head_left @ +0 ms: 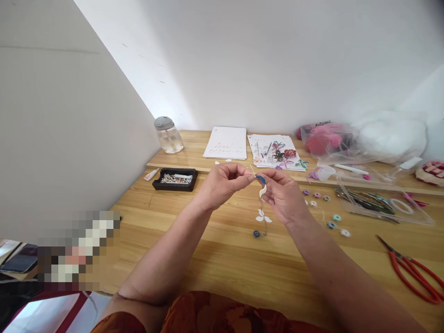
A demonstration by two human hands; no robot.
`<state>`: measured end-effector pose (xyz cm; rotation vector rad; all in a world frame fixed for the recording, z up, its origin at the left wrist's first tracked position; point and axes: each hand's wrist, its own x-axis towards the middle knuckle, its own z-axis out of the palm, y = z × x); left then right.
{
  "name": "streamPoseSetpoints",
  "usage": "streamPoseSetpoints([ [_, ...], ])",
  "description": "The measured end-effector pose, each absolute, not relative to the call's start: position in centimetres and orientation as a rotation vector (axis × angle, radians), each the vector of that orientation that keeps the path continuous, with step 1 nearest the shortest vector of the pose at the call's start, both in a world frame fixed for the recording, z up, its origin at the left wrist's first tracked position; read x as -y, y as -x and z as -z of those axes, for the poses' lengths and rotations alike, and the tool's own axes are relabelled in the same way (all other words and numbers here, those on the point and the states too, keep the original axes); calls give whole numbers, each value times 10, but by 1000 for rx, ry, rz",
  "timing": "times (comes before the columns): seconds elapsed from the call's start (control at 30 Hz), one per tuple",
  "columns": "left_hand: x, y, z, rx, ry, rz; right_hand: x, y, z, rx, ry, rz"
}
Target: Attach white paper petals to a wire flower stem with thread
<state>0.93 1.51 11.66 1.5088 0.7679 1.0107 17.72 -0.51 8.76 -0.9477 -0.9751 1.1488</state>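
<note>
My left hand (224,182) and my right hand (282,194) meet above the middle of the wooden table (222,259). Both pinch a small craft piece (261,180): a blue wrapped part at the top with a white curled petal hanging under it. A thin wire runs down from it past a white leaf shape (263,216) to a small blue spool (256,234) lying on the table. A thin pale stick pokes up between my fingertips.
A black tray of beads (175,179), a glue tube (151,175) and a glass jar (169,135) stand at back left. Paper sheets with wire flowers (275,152) lie behind. Small thread spools (336,217), a clear box of tools (381,203) and red scissors (412,273) sit right.
</note>
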Motion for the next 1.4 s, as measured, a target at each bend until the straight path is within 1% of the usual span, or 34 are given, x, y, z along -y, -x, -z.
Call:
streamPoseSetpoints([
  [0.13, -20, -11, -111, -778, -1442, -1177, 10, -167, -83, 791, 866, -1454],
  [0.23, -25, -12, -107, -837, -1395, -1289, 15, -159, -83, 749, 846, -1530],
  [0.4, -27, -12, -104, -944, -1430, -1388, 24, -150, -84, 740, 827, -1520],
  [0.63, -25, -12, -107, -1004, -1457, -1410, 30, -147, -86, 781, 825, -1396],
  [0.87, -23, -12, -108, -1029, -1494, -1439, 34, -142, -83, 781, 848, -1401],
  [0.93, -23, -12, -108, -1030, -1505, -1434, 34, -144, -83, 888, 864, -1301],
  [0.97, -22, -12, -109, -1027, -1506, -1421, 33, -146, -83, 973, 890, -1201],
  [1.13, -21, -13, -112, -1009, -1517, -1297, 29, -166, -88, 1363, 1047, -376],
  [1.2, -20, -13, -112, -997, -1543, -1249, 28, -173, -91, 1438, 1064, -161],
  [1.3, -17, -14, -111, -999, -1582, -1158, 26, -180, -94, 1513, 1059, -33],
  [1.4, -15, -14, -110, -976, -1603, -1080, 23, -183, -95, 1524, 1033, -37],
])
